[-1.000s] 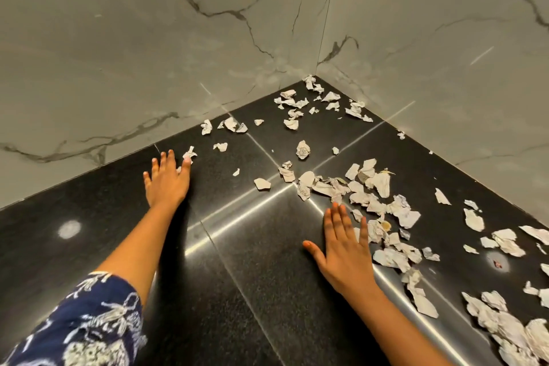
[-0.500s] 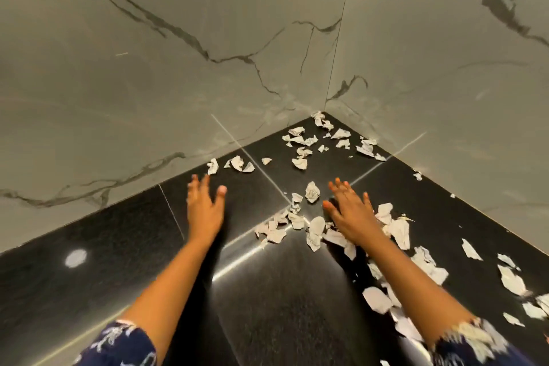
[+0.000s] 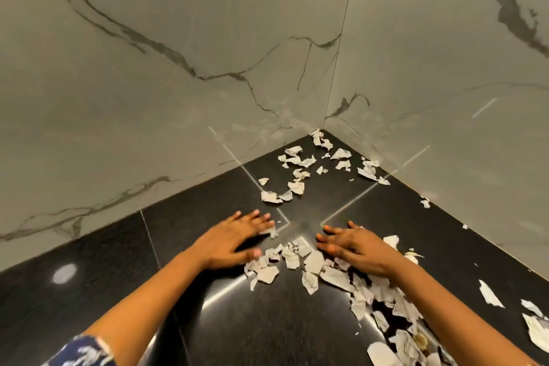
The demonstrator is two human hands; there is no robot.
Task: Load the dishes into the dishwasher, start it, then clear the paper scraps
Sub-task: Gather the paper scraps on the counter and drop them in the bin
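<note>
Scraps (image 3: 290, 258), printed, text illegible, black tiles (image 3: 267, 324)

The floor (image 3: 246, 330) is seen to be laid with black polished stone tiles, glossy and faintly speckled, with light reflected in streaks. The walls (image 3: 148, 68) are faced with smooth, grey-veined marble slabs. The paper scraps (image 3: 292, 258) are torn, crumpled, matt and printed.

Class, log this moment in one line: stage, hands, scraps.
stage: gathering | left hand: open, beside paper scrap pile | right hand: open, fingers at pile | corner scraps: untouched
</note>
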